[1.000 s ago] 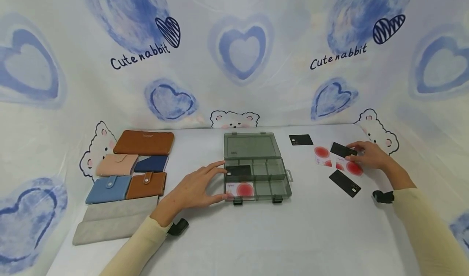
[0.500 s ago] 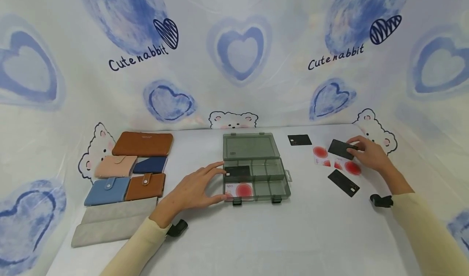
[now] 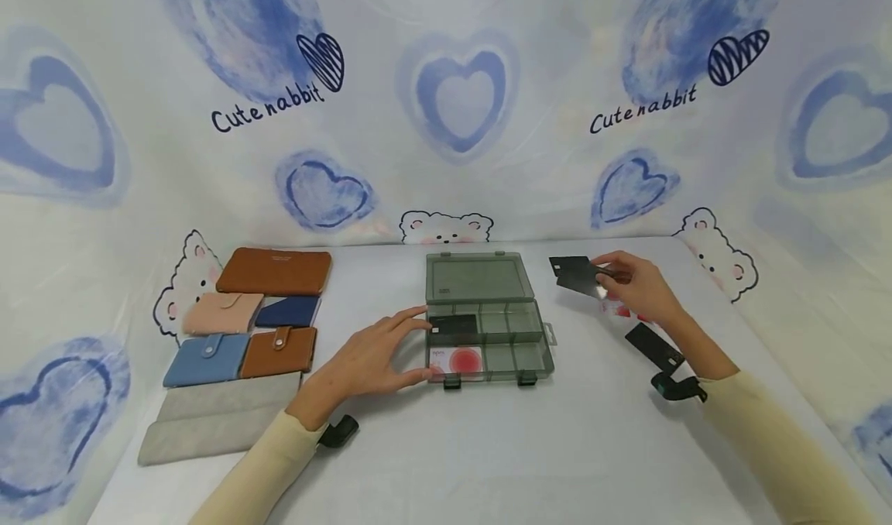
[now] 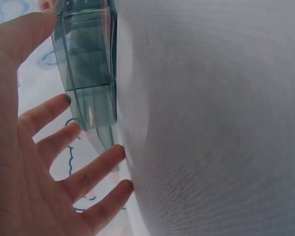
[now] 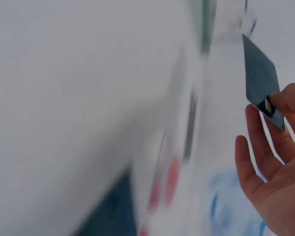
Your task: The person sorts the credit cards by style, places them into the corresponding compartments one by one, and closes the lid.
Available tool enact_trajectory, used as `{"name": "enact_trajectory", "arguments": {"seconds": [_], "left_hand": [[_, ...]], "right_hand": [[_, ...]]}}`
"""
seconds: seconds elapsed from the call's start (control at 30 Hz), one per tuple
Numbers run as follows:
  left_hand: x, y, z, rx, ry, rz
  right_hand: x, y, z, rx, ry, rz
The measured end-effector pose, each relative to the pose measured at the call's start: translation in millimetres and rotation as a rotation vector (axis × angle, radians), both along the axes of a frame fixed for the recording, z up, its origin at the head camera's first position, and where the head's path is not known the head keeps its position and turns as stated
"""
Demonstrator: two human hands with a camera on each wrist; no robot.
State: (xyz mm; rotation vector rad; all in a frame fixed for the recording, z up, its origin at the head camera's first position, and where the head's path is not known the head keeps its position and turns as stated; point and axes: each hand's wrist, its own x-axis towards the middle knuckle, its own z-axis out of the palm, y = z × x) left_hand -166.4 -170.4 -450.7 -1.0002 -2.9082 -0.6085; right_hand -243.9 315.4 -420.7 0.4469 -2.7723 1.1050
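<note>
A translucent green compartment box (image 3: 481, 275) lies with its lid folded back. Two of its left compartments hold a black card (image 3: 451, 325) and a red-and-white card (image 3: 464, 361). My left hand (image 3: 365, 355) is at the box's left side, thumb and forefinger spread along the edge, the other fingers extended in the left wrist view. Between thumb and fingers, my right hand (image 3: 644, 286) pinches a black chip card (image 5: 260, 73), raised and tilted above the table. From the head, this card partly overlaps another black card (image 3: 566, 262) lying behind it.
Red-and-white cards (image 3: 616, 308) lie partly hidden beneath the right hand, with a black card (image 3: 650, 343) near that wrist. On the left are a long brown wallet (image 3: 275, 271), pink, navy, blue and small brown wallets, and a grey folded case (image 3: 223, 420).
My right hand picked the black card up off the red-and-white cards and carried it left, towards the box. My left hand has stayed at the box's side.
</note>
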Motion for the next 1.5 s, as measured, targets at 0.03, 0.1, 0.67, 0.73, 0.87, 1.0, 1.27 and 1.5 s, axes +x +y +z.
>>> {"name": "enact_trajectory", "arguments": {"seconds": [0.03, 0.1, 0.67, 0.73, 0.87, 1.0, 1.27, 1.5], "left_hand": [[0.1, 0, 0.0, 0.000, -0.003, 0.001], [0.0, 1, 0.0, -0.003, -0.006, 0.005], [-2.2, 2, 1.8, 0.004, -0.020, 0.011], [-2.1, 2, 2.0, 0.001, -0.021, 0.010], [-2.6, 2, 2.4, -0.006, -0.023, 0.012], [-3.0, 1, 2.4, -0.003, -0.020, 0.010], [-4.2, 1, 0.1, 0.007, -0.015, -0.010], [-3.5, 1, 2.0, 0.024, -0.024, -0.020]], "right_hand": [[1.6, -10, 0.8, -0.008, 0.007, 0.024], [5.6, -29, 3.7, -0.015, 0.024, 0.071], [30.7, -151, 6.0, -0.036, -0.016, 0.247], [30.3, -159, 1.9, -0.013, -0.020, 0.261], [28.9, -172, -5.2, 0.022, -0.008, 0.281], [28.3, -183, -10.7, 0.028, -0.009, 0.300], [31.2, -191, -18.8, 0.059, -0.031, 0.355], [36.0, -195, -18.8, 0.162, 0.050, 0.371]]}}
